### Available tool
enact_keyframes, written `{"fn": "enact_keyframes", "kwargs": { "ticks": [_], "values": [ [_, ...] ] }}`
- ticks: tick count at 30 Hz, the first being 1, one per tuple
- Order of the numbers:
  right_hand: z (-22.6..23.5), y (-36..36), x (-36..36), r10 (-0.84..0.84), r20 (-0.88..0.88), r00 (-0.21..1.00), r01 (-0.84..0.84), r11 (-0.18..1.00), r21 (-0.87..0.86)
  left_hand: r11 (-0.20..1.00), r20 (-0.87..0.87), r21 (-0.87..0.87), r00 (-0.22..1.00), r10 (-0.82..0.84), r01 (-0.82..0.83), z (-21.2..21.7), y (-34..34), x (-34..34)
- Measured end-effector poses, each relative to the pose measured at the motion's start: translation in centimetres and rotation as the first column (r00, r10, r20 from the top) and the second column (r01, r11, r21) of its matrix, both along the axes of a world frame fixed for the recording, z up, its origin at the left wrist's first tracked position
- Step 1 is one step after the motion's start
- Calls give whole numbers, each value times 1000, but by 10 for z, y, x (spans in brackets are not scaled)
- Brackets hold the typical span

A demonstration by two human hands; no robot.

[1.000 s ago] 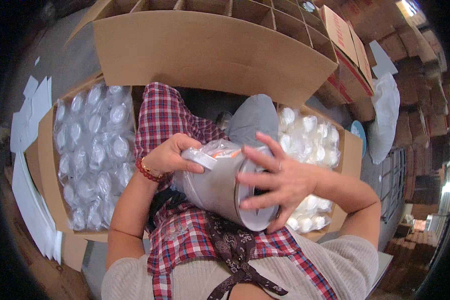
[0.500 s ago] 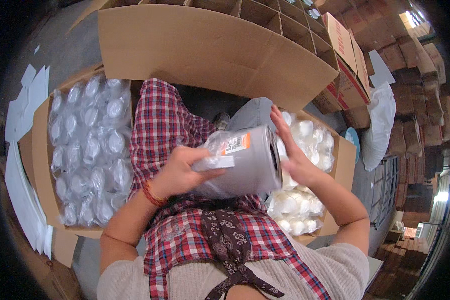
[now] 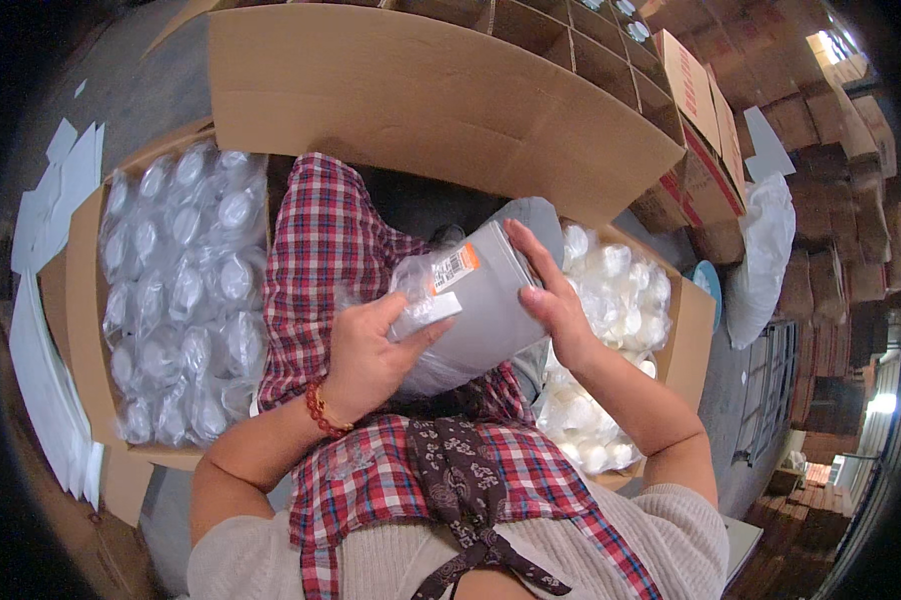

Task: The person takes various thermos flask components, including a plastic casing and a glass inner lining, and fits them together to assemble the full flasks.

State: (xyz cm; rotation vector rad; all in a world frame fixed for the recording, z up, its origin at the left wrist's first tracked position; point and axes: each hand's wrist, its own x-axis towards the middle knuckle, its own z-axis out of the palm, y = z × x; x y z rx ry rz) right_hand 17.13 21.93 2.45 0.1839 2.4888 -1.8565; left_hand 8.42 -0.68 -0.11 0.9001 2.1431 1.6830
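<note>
In front of my lap is a grey cylinder (image 3: 501,325), tilted, its right end raised away from me. Clear plastic film wraps its left part, and an orange and white label (image 3: 457,267) shows on its upper side. My left hand (image 3: 363,350) closes round a small white block (image 3: 426,315), thumb on one side and fingers below, against the cylinder's wrapped end. Fingers of my right hand (image 3: 553,300) curl over the rim at the other end, with the thumb pressed to it. My palm hides most of that end.
A carton (image 3: 96,330) of film-wrapped clear pieces (image 3: 181,290) stands at left, another (image 3: 686,335) with white wrapped pieces (image 3: 611,290) at right. Ahead is a large divided carton (image 3: 431,95). Closed boxes (image 3: 706,130) and a white bag (image 3: 761,260) stand right; white sheets (image 3: 56,390) lie left.
The cylinder has tilted, its right end turning up and away from me. My right hand has gone from flat and outstretched beside that end to curled on its rim; my left keeps its hold.
</note>
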Motion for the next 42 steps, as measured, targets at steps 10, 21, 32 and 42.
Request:
{"fn": "enact_keyframes", "kwargs": {
  "ticks": [10, 21, 32, 42],
  "values": [
    [48, 30, 22, 350, -257, 901, -184, 844, 505, 931, 356, 192, 862, -361, 311, -14, -10, -54],
    [95, 11, 11, 888, -22, 460, -181, 118, 976, 680, 551, 414, 427, -717, 605, -46, 17, -92],
    [76, 14, 29, 851, -73, 520, -84, 136, 987, 808, 515, 316, 625, -586, 496, -32, 8, -73],
    [72, 19, 31, 817, -27, 577, -190, 166, 968, 867, 304, 192, 812, -498, 460, -16, -7, -58]
  ]
}}
